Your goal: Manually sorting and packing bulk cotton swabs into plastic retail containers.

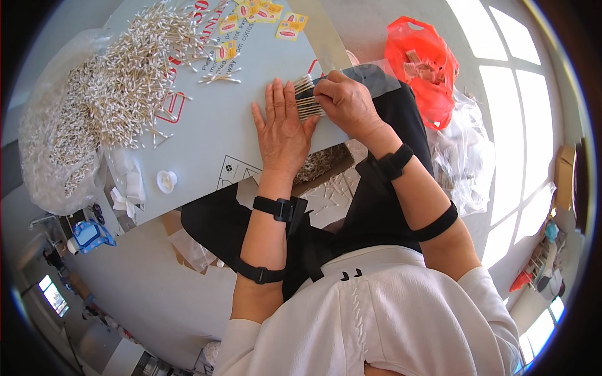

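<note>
Left hand: I am watching the left hand (282, 135) lying palm down on the surface (216, 135), fingers extended and its grip standing apart, the fingertips pointing away from the wearer.
Right hand: the right hand (351, 106) is bending at the knuckles, its fingers curling down; I cannot tell whether this grip is clamping anything.
Swab row: aligned swabs (308, 100) are lying between the two hands, near the surface's edge.
Transparent bag: this bag (44, 178) is sagging at the left, holding swabs, with a loose heap (135, 81) spreading beside it.
Red bag: the red bag (392, 53) is gaping at the right and containing brownish pieces I cannot identify.
Box: a brown box (326, 175) is sitting below the edge, holding swabs.
Obscured parts: the right fingertips are hiding behind the knuckles; the left forearm and surface are partly covering the box.
</note>
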{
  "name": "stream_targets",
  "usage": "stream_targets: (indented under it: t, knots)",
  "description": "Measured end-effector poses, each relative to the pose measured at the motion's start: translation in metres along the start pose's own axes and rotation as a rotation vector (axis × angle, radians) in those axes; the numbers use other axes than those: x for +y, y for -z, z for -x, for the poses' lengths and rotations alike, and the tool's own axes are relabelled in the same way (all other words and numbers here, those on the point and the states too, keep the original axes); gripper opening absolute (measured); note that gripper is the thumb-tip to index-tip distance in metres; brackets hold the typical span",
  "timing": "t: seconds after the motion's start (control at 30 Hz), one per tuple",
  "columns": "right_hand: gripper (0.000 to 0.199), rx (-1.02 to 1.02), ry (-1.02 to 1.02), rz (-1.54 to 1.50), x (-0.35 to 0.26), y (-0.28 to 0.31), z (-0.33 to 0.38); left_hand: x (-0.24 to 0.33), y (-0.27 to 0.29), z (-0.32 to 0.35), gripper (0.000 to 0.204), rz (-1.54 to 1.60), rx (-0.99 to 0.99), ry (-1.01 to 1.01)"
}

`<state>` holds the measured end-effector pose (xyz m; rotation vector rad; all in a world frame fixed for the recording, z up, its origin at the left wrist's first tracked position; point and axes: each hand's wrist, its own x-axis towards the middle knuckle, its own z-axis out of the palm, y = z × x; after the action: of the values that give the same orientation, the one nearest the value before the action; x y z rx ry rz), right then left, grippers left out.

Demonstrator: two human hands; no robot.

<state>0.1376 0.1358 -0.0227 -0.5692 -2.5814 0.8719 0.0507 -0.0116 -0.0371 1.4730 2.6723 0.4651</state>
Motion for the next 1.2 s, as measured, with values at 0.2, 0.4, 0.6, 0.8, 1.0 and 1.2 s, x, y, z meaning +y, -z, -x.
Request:
stream_targets:
  t: [0.2,0.4,0.6,0.8,1.0,1.2]
  knots:
    - [0.012,0.070,-0.014,-0.020,-0.002,-0.001,-0.008,0.001,-0.001,0.000,0.078,-0.009,-0.005,0.008]
    - [0.013,0.011,-0.014,-0.002,0.003,-0.004,-0.009,0.000,-0.001,0.001,0.076,0.022,-0.013,0.007]
    - [0.018,0.042,-0.060,-0.069,-0.002,-0.002,-0.012,0.000,0.001,0.001,0.075,0.033,-0.016,0.017]
    - [0.027,-0.031,0.033,-0.018,0.003,0.001,-0.022,0.002,0.000,0.000,0.073,0.034,-0.013,0.005]
    - [0.032,-0.152,0.182,0.021,0.005,0.015,-0.018,0.000,-0.002,0.001,0.069,0.005,-0.022,0.027]
    - [0.044,-0.152,0.218,0.076,0.009,0.015,-0.009,0.003,-0.003,0.000,0.066,0.027,0.002,0.033]
